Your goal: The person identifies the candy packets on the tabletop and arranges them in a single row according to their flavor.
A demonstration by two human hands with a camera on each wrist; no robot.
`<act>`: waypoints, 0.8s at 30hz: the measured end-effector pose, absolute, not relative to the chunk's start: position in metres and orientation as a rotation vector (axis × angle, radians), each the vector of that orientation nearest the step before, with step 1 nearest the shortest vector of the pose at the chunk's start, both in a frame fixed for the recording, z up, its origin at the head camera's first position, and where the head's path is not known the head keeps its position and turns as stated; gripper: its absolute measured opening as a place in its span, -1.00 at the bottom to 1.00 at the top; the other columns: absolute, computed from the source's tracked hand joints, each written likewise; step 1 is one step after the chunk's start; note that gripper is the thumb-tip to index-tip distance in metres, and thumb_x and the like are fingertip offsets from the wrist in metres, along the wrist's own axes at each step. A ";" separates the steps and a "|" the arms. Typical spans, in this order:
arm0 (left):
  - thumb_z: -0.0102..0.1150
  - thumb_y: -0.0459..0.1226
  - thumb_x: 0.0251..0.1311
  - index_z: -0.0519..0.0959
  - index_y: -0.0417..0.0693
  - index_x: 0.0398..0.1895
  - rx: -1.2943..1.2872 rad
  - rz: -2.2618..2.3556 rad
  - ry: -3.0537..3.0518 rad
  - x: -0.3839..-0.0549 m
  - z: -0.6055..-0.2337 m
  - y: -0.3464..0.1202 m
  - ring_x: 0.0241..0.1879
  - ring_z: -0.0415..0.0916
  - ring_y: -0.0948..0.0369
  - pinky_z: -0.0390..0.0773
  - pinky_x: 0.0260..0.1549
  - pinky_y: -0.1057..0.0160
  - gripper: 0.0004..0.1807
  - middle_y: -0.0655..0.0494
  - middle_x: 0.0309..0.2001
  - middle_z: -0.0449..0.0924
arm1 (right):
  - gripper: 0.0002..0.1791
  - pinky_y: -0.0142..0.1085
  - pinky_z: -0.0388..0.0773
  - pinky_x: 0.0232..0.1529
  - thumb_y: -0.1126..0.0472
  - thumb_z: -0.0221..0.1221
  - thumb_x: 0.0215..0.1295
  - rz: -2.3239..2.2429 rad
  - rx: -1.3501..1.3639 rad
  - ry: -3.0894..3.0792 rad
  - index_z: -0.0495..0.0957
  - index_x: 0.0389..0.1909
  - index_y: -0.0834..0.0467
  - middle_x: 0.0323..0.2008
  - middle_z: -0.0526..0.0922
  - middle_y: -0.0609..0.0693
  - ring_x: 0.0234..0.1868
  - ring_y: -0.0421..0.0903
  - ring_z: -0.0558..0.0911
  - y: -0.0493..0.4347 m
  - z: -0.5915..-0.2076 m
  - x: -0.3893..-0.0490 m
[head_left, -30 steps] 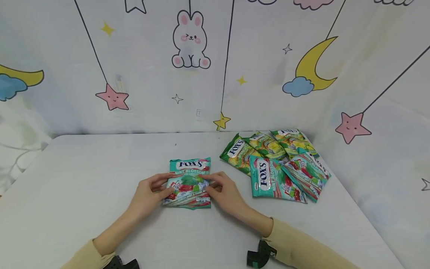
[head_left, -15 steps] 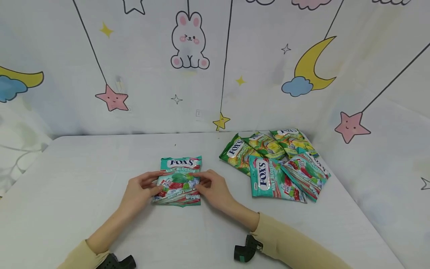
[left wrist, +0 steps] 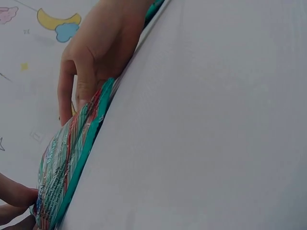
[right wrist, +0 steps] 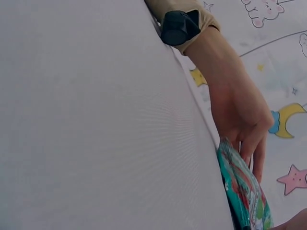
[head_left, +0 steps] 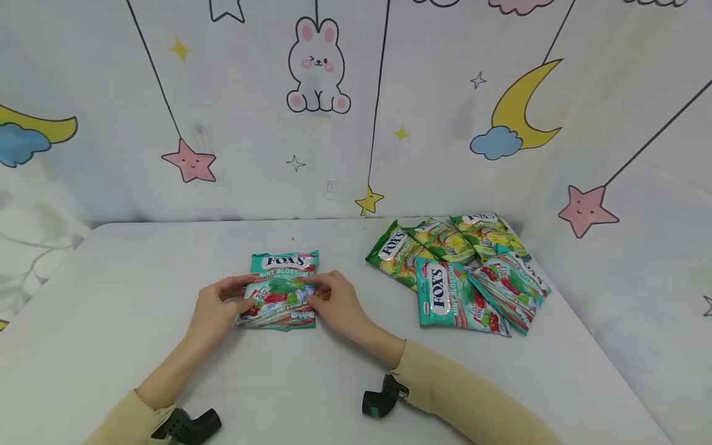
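Observation:
A teal Fox's Mint Blossom candy bag lies flat on the white table, its printed front up. At its left edge, my left hand holds the bag between thumb and fingers. The right hand pinches the opposite edge in the same way. In the left wrist view, the candy bag shows side-on, with fingers of the left hand at the lower left corner. Only a sliver of the right hand appears in the right wrist view, beside the bag.
To the right lie two more teal candy bags, one overlapping the other. Behind them are several green and yellow Fox's bags. A patterned curtain stands along the table's far edge. Black wrist cameras sit on both sleeves.
Both hands have slid the held candy bag leftward and slightly away across the table. The bags on the right have stayed in place.

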State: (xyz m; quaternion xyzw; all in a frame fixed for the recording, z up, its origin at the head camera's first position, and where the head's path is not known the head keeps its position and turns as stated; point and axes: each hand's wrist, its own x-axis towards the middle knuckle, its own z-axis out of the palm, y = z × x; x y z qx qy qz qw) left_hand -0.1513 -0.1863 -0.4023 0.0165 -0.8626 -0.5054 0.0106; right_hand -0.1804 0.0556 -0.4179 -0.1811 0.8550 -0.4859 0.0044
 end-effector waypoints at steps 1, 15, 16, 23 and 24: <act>0.20 -0.33 0.28 0.49 -0.14 0.31 0.059 -1.577 -2.690 -0.152 -0.402 -0.188 0.17 0.48 -0.04 0.46 -0.16 0.49 -0.50 -0.23 0.21 0.56 | -0.64 -0.47 0.54 -0.21 0.32 0.27 0.31 -1.525 -0.567 2.679 0.64 0.12 0.10 -0.18 0.52 0.02 -0.26 -0.22 0.53 0.053 -0.418 -0.182; 0.18 -0.32 0.31 0.44 -0.20 0.35 0.137 -1.596 -2.687 -0.161 -0.400 -0.216 0.24 0.45 -0.10 0.43 -0.21 0.60 -0.47 -0.29 0.27 0.49 | -0.61 -0.50 0.52 -0.22 0.33 0.30 0.27 -1.593 -0.563 2.681 0.60 0.13 0.18 -0.09 0.60 0.06 -0.27 -0.25 0.53 0.020 -0.421 -0.195; 0.18 -0.33 0.30 0.44 -0.20 0.35 0.140 -1.597 -2.687 -0.162 -0.400 -0.218 0.24 0.44 -0.10 0.43 -0.22 0.60 -0.47 -0.29 0.28 0.49 | -0.62 -0.51 0.51 -0.22 0.33 0.30 0.27 -1.592 -0.563 2.685 0.61 0.12 0.18 -0.10 0.60 0.05 -0.27 -0.26 0.52 0.017 -0.421 -0.196; 0.17 -0.33 0.31 0.44 -0.21 0.35 0.180 -1.606 -2.670 -0.166 -0.401 -0.235 0.15 0.50 0.13 0.44 -0.22 0.61 -0.47 -0.26 0.29 0.49 | -0.61 -0.52 0.50 -0.25 0.34 0.31 0.25 -1.590 -0.531 2.690 0.62 0.12 0.19 -0.14 0.60 0.06 -0.30 -0.29 0.51 -0.004 -0.420 -0.200; 0.18 -0.33 0.30 0.44 -0.21 0.35 0.191 -1.603 -2.664 -0.166 -0.400 -0.237 0.09 0.51 0.24 0.44 -0.22 0.61 -0.47 -0.25 0.28 0.49 | -0.61 -0.51 0.50 -0.25 0.34 0.31 0.25 -1.587 -0.535 2.695 0.62 0.12 0.20 -0.14 0.60 0.06 -0.30 -0.28 0.51 -0.007 -0.420 -0.201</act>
